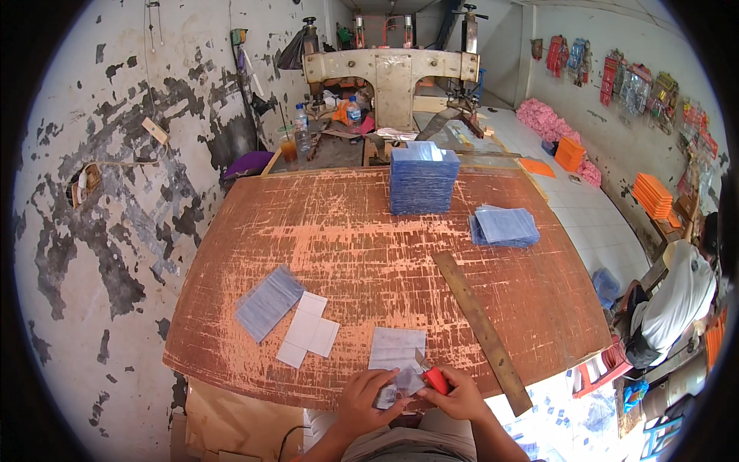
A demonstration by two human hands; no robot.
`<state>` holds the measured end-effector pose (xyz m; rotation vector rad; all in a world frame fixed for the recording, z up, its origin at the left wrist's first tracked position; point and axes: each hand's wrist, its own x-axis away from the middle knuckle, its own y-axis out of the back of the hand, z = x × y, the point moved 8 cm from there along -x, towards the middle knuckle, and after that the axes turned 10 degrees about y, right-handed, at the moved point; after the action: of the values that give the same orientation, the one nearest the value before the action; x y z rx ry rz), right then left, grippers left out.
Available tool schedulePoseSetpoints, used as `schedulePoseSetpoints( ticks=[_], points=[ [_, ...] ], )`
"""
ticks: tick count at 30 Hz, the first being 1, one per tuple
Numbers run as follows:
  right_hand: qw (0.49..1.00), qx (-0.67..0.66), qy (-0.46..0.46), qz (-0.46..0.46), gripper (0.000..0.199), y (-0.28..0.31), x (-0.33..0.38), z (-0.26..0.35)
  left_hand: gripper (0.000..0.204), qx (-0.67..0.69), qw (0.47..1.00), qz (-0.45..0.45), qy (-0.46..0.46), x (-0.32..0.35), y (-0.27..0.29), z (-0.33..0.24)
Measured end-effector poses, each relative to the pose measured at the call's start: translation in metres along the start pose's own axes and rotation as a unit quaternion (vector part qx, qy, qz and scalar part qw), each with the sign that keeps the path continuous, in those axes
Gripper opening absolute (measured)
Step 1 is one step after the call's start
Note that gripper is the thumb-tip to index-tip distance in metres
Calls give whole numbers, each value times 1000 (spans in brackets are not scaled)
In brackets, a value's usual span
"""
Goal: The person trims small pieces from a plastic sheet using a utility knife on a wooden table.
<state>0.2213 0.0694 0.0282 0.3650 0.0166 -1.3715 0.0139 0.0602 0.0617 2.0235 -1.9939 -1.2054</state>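
Judging cutting unfinished, finished count unclear, I find, left of the ruler (485, 333), left hand (365, 397) pinching clear plastic (409, 382), right hand (459, 396) gripping red cutter (438, 379).

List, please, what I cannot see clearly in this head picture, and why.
In the head view:
Knife: handle partly hidden by the right hand.
Plastic: partly covered by the left hand.
Tall stack: sheets too thin to count.
Right forearm: cut off by the lower edge.
Co-worker: partly lost in the dark rim.
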Motion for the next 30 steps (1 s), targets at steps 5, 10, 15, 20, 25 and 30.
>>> schedulePoseSetpoints(
  ticks=[5, 10, 15, 20, 25, 30],
  points=[
    [1000, -13, 8, -5, 36, 0, 0, 1, 48, -15, 1000, 16, -17, 1, -6, 1],
    [1000, -25, 12, 1, 34, -1, 1, 2, 46, -21, 1000, 11, -18, 0, -7, 0],
    [999, -42, 11, 2, 32, -1, 2, -1, 46, -29, 999, 11, -25, 1, -9, 0],
    [999, -43, 25, -9, 32, 0, 2, 1, 46, -33, 999, 17, -29, 2, -10, -1],
    [999, -15, 45, 17, 35, -1, 1, 0, 45, -42, 998, 11, -45, 3, -11, 0],
    [998, 2, 48, 29, 41, -5, 1, 4, 45, -55, 997, 6, -58, 4, -11, -3]
  ],
)
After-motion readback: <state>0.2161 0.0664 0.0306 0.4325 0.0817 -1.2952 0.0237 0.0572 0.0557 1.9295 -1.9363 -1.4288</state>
